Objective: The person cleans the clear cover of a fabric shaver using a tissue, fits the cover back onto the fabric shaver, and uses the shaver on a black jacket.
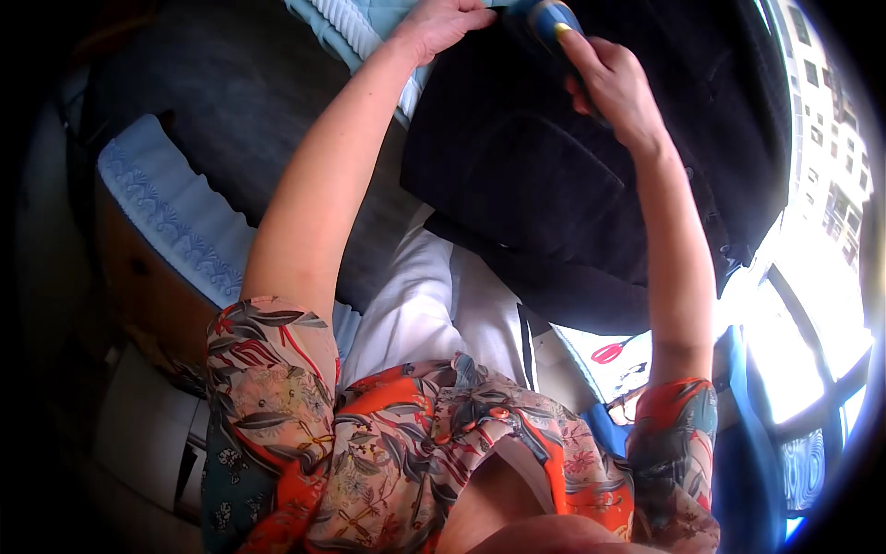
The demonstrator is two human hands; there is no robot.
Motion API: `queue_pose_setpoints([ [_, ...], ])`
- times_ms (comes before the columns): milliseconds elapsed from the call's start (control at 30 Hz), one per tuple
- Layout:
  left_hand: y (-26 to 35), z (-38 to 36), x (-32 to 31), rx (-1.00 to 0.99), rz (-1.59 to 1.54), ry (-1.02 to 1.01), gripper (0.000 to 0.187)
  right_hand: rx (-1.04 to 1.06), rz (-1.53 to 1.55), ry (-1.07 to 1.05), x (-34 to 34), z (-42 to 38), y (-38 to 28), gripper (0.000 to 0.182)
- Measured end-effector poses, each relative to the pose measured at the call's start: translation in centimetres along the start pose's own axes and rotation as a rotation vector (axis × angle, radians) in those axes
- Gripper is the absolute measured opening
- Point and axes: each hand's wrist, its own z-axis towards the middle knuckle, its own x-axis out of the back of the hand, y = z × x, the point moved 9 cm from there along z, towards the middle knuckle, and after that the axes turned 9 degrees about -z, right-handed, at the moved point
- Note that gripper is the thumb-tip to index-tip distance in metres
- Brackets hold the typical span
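Observation:
A black garment (544, 175) is spread out in front of me, its lower edge hanging over near my knees. My right hand (609, 85) is wrapped round the dark handle of a blue-headed tool (546, 20), which is over the upper part of the garment. At the top, my left hand (445, 26) has its fingers pinched at the garment's upper left edge; what it grips there is too small to make out. Light blue cloth with a white ribbed band (346, 28) lies beside my left hand.
Dark grey cloth (231, 102) covers the surface on the left, with a pale blue embroidered border (175, 208) along its edge. A bright window (826, 185) shows buildings on the right. Blue items and a white cloth with a red print (607, 354) are at lower right.

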Motion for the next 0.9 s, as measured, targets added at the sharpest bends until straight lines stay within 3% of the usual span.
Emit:
queue_pose_setpoints([
  [167, -0.4, -0.4, -1.1, 0.023, -0.274, -0.124, 0.020, -0.158, 0.071, -0.104, 4.6, -2.5, 5.7, 0.055],
  [267, -0.5, -0.1, -1.4, 0.016, -0.312, -0.158, 0.025, -0.004, -0.034, -0.090, 4.5, -0.5, 2.2, 0.060],
  [367, -0.6, 0.3, -1.0, -0.045, -0.221, -0.130, 0.027, 0.106, -0.047, -0.253, 1.6, 2.8, -1.5, 0.056],
  [467, -0.4, 0.2, -0.7, -0.082, -0.194, -0.093, 0.028, 0.138, -0.040, -0.223, 2.2, 2.7, -1.8, 0.057],
  [533, -0.7, 0.0, -0.9, 0.001, -0.292, -0.113, 0.027, 0.028, -0.072, -0.249, 4.2, 1.7, 1.9, 0.056],
  [667, -0.3, -0.2, -1.1, -0.020, -0.238, -0.115, 0.024, -0.098, -0.023, -0.156, 5.9, -1.2, 4.7, 0.053],
  [767, -0.5, 0.3, -1.0, -0.018, -0.234, -0.121, 0.021, -0.019, 0.045, -0.153, 2.7, 0.2, 1.5, 0.053],
  [900, -1.2, 0.6, 0.4, 0.018, -0.177, -0.092, 0.020, 0.111, -0.121, -0.089, -0.8, 0.7, -2.1, 0.055],
])
